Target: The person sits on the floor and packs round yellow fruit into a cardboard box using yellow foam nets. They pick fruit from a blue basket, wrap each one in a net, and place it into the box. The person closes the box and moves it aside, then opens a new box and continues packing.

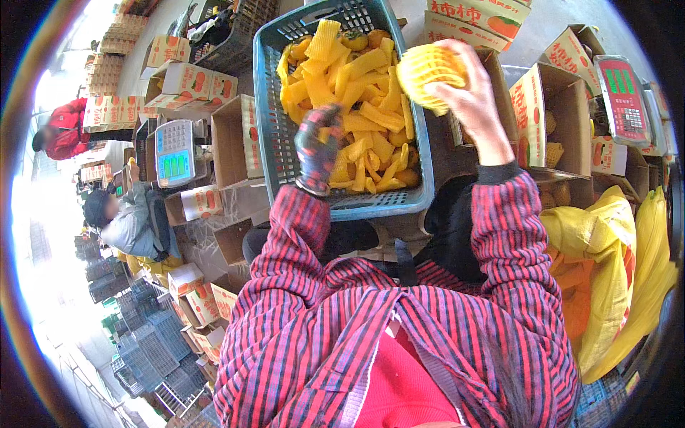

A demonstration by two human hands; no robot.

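Note:
A blue plastic crate (425, 184) stands before me, holding orange persimmons (406, 178) under many yellow foam net sleeves (374, 115). My right hand (473, 88), bare, grips a yellow foam net (431, 75) above the crate's right rim; whether a fruit is inside cannot be told. My left hand (319, 147), in a dark glove with pink spots, is over the left part of the crate, just above the sleeves. Its fingers are blurred and curled, and whether they hold anything cannot be told.
Cardboard boxes (230, 142) stand left of the crate, and a box with netted fruit (572, 101) stands at right. Digital scales are at left (174, 154) and right (623, 99). A yellow woven sack (615, 235) lies at lower right. Two people, in red (67, 128) and grey (134, 219), are at far left.

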